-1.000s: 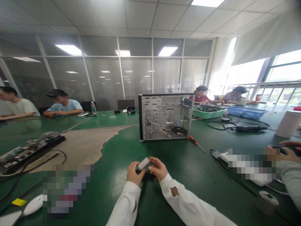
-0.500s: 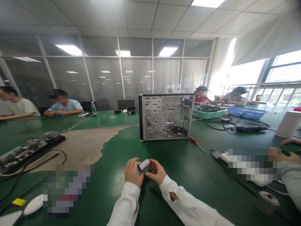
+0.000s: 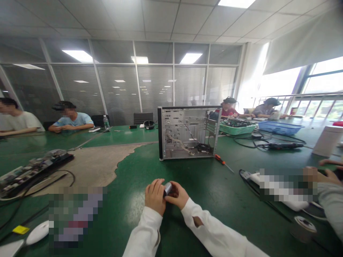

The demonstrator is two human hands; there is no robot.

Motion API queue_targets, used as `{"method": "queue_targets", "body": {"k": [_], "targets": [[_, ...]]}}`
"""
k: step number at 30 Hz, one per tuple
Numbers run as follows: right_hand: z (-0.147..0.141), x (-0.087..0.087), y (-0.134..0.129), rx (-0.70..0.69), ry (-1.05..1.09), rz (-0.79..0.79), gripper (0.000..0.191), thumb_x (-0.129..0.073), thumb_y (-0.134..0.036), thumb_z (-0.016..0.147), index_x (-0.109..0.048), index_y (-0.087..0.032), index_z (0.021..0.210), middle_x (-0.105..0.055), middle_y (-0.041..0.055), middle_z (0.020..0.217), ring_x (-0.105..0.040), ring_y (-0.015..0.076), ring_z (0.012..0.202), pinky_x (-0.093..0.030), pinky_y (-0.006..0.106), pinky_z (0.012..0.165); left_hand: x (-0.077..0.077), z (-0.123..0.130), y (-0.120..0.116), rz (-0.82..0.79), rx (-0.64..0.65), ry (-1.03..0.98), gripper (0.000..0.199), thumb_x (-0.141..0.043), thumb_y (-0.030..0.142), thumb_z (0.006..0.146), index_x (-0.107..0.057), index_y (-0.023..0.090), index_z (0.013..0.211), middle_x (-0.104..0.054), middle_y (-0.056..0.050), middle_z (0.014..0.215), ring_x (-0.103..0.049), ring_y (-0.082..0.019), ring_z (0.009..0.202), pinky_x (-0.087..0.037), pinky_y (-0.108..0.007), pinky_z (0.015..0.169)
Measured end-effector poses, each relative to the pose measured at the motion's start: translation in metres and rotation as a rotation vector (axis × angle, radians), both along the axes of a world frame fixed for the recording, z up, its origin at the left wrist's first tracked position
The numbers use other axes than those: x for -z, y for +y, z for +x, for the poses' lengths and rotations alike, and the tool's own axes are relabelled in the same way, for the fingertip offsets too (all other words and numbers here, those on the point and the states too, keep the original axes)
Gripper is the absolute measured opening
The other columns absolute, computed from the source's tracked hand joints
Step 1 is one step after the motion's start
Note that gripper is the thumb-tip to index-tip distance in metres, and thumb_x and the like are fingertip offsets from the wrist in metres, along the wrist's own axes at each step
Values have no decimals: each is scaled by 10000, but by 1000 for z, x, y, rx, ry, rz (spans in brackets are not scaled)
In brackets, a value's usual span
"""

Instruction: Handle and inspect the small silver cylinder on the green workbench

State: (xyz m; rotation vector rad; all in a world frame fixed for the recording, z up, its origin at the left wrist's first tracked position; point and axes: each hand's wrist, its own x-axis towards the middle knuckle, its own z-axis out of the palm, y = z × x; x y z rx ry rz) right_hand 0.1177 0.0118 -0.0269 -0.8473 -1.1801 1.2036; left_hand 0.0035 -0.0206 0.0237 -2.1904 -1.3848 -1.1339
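Between my hands, just above the green table, is a small silver metal cylinder (image 3: pixel 168 188) whose exact kind I cannot make out. My left hand (image 3: pixel 154 197) is closed round its left end, which the fingers hide. On the other end, the thumb and fingers of my right hand (image 3: pixel 179 195) pinch it. Beyond my hands an opened computer case (image 3: pixel 187 134) stands upright, with loose cables and a black part inside. An orange-handled screwdriver (image 3: pixel 221 160) lies by the case's right corner.
A power strip (image 3: pixel 278 191) and a roll of tape (image 3: pixel 303 228) lie to the right, near another person's hand (image 3: pixel 328 176). Green (image 3: pixel 238 129) and blue baskets (image 3: pixel 281 127) stand farther back. Circuit boards (image 3: pixel 32 169) and cables lie at left. Several people sit around the table.
My left hand has shifted slightly right, towards my right hand, and covers more of the cylinder. The other person's hand at the right has moved a little.
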Motion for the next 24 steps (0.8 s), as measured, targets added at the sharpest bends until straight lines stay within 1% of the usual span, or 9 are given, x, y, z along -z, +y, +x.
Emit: {"method": "queue_targets", "body": {"k": [5,7,9,11,14,17,20,22,24], "targets": [[-1,-5,-4,97,-114,35,649,-695,-172,436,-431,-200,1028,-536,49,864,-524,188,758,-437,300,597,3,-1,1,-10,44,-7,222,-429,82,594,-544,179,758,-559,-81,1030,-419,-249,1015,-271,-386,824],[0,-10,-6,108,-132,33,616,-690,-178,443,-442,-210,1005,-543,41,849,-528,187,749,-434,290,586,6,0,2,-26,70,-84,224,-426,91,608,-543,184,776,-554,-85,1018,-415,-251,1016,-279,-398,830],[1,-15,-8,124,-113,29,567,-689,-200,450,-459,-221,968,-547,40,873,-524,191,774,-428,281,589,11,2,6,-85,118,-254,253,-443,117,605,-523,180,836,-522,-100,1028,-435,-249,988,-328,-397,805],[3,-20,-9,137,-97,26,532,-685,-226,463,-467,-228,948,-546,42,907,-519,195,802,-422,279,604,17,4,11,-229,182,-529,339,-458,145,594,-461,172,931,-468,-119,1047,-500,-224,881,-419,-359,691],[6,-26,-11,158,-117,22,529,-680,-234,471,-461,-227,953,-542,50,934,-515,200,814,-415,285,614,23,3,18,-610,270,-1004,404,-476,147,581,-382,182,973,-477,-94,957,-561,-146,611,-456,-284,476],[8,-31,-14,183,-123,61,542,-682,-211,461,-470,-225,960,-546,52,934,-508,209,830,-406,293,620,23,-2,23,-984,323,-1358,307,-516,185,604,-418,182,895,-552,-27,729,-574,-130,503,-454,-272,473],[11,-39,-19,152,-145,156,573,-677,-180,457,-468,-229,989,-547,47,949,-494,215,872,-399,304,661,16,-8,21,-1223,390,-1558,278,-537,339,640,-463,168,847,-584,-17,587,-596,-150,504,-456,-288,527],[13,-45,-24,77,-207,224,612,-672,-164,461,-450,-234,1028,-536,46,987,-479,217,914,-391,316,713,11,-9,17,-1338,474,-1606,349,-516,434,645,-484,158,856,-616,-45,623,-608,-160,546,-457,-294,563],[15,-50,-29,-4,-273,296,667,-671,-149,461,-423,-238,1073,-515,48,1037,-457,220,959,-373,326,766,8,-10,13,-1388,573,-1601,395,-513,456,643,-497,146,887,-636,-77,690,-616,-176,614,-452,-269,546]]}}
